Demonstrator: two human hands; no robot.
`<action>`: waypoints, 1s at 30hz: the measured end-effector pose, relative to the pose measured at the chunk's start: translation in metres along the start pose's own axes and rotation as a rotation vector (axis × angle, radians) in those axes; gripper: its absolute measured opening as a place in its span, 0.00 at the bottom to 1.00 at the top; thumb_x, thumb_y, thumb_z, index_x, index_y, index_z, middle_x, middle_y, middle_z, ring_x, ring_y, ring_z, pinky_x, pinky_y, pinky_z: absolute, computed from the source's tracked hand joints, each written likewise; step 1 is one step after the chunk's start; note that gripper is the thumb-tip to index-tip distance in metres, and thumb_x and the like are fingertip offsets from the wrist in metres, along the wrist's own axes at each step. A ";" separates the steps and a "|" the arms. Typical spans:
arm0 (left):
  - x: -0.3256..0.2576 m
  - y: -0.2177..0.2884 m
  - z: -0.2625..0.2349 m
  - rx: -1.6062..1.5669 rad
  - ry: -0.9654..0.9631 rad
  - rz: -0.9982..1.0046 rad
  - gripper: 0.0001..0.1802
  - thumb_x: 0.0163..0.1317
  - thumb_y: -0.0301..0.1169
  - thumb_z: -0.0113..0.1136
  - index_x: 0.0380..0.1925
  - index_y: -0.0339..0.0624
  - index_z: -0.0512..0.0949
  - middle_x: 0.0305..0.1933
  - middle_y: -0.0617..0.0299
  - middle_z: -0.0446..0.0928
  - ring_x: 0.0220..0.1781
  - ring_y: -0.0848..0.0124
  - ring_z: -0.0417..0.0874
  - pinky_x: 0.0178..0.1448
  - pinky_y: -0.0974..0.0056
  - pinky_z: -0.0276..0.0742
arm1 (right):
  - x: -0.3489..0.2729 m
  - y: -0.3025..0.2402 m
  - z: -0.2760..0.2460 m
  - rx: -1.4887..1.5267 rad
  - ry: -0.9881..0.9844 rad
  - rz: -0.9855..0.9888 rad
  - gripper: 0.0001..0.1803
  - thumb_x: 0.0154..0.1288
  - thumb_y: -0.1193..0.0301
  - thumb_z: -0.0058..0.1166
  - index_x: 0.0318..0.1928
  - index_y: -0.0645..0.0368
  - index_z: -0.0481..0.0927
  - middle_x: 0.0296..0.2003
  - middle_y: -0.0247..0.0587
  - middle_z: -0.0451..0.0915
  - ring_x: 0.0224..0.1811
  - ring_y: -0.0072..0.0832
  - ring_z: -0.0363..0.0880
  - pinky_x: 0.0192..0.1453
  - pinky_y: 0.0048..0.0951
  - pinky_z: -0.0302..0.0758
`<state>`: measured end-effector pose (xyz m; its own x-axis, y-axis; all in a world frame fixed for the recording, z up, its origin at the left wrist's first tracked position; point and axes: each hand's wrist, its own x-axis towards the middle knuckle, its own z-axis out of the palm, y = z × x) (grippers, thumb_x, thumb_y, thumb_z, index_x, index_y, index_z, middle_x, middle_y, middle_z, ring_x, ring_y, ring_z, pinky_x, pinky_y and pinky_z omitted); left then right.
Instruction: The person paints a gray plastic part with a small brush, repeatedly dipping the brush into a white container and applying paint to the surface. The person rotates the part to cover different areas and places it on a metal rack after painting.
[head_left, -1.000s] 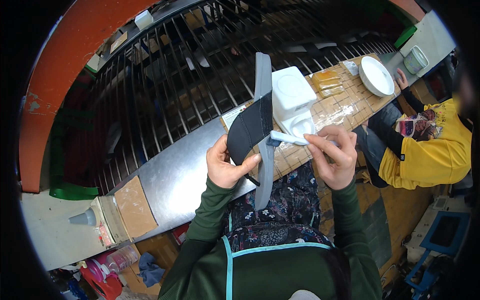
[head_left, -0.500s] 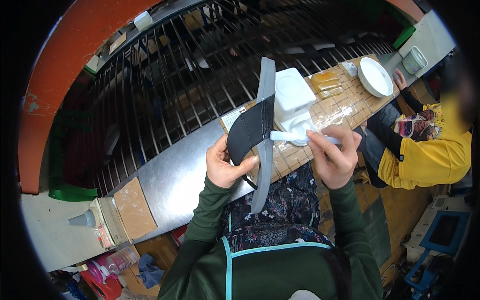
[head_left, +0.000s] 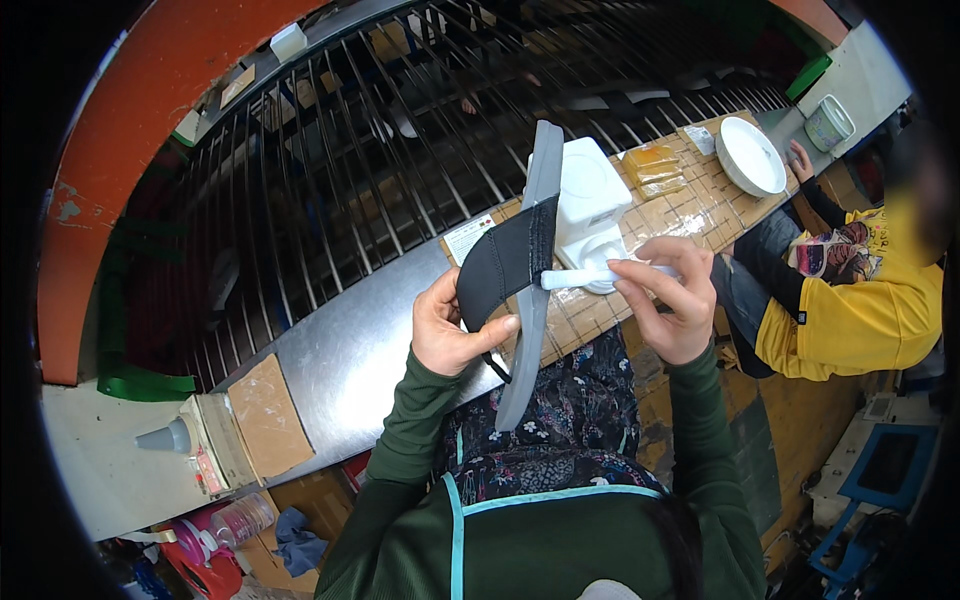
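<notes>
The left hand (head_left: 450, 330) grips a grey sandal sole (head_left: 528, 290) by its black strap (head_left: 500, 262). The right hand (head_left: 672, 300) pinches a white brush (head_left: 580, 279) touching the strap.

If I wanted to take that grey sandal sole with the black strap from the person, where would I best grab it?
Probably the bare lower end of the grey sandal sole, coming from below. It stands nearly upright and edge-on, and that end hangs free. The left hand already holds the middle by the black strap, and the right hand holds a white brush against the edge there.
</notes>
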<state>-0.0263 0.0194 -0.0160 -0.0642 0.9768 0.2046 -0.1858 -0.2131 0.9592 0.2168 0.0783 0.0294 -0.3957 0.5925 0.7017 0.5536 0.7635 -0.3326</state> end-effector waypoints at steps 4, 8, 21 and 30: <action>0.001 0.000 -0.002 0.030 -0.001 0.015 0.25 0.47 0.27 0.73 0.46 0.33 0.76 0.39 0.62 0.81 0.39 0.77 0.81 0.46 0.71 0.77 | 0.002 0.003 -0.002 0.023 -0.052 -0.022 0.15 0.47 0.72 0.68 0.39 0.48 0.86 0.37 0.30 0.77 0.29 0.20 0.70 0.42 0.28 0.55; 0.002 0.000 -0.004 0.044 -0.014 0.014 0.25 0.46 0.27 0.74 0.45 0.33 0.76 0.38 0.62 0.81 0.38 0.77 0.81 0.46 0.72 0.76 | 0.004 0.007 -0.003 0.045 -0.100 -0.029 0.14 0.48 0.71 0.67 0.39 0.47 0.86 0.36 0.29 0.77 0.27 0.20 0.69 0.42 0.28 0.55; 0.004 -0.002 -0.007 -0.040 -0.056 -0.050 0.26 0.46 0.28 0.75 0.45 0.32 0.75 0.38 0.61 0.80 0.39 0.76 0.81 0.47 0.71 0.77 | 0.013 0.017 -0.009 0.117 -0.157 -0.067 0.15 0.46 0.71 0.68 0.39 0.46 0.86 0.37 0.28 0.77 0.26 0.18 0.68 0.41 0.27 0.54; 0.005 -0.003 -0.008 -0.004 -0.052 -0.040 0.26 0.45 0.29 0.76 0.45 0.33 0.76 0.38 0.63 0.80 0.38 0.77 0.80 0.46 0.71 0.76 | 0.010 0.015 -0.008 0.053 -0.147 -0.096 0.17 0.45 0.71 0.68 0.40 0.46 0.86 0.37 0.28 0.77 0.27 0.19 0.69 0.42 0.28 0.54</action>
<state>-0.0340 0.0243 -0.0194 -0.0057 0.9844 0.1757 -0.1915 -0.1735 0.9660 0.2269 0.0938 0.0364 -0.5502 0.5445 0.6331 0.4704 0.8285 -0.3039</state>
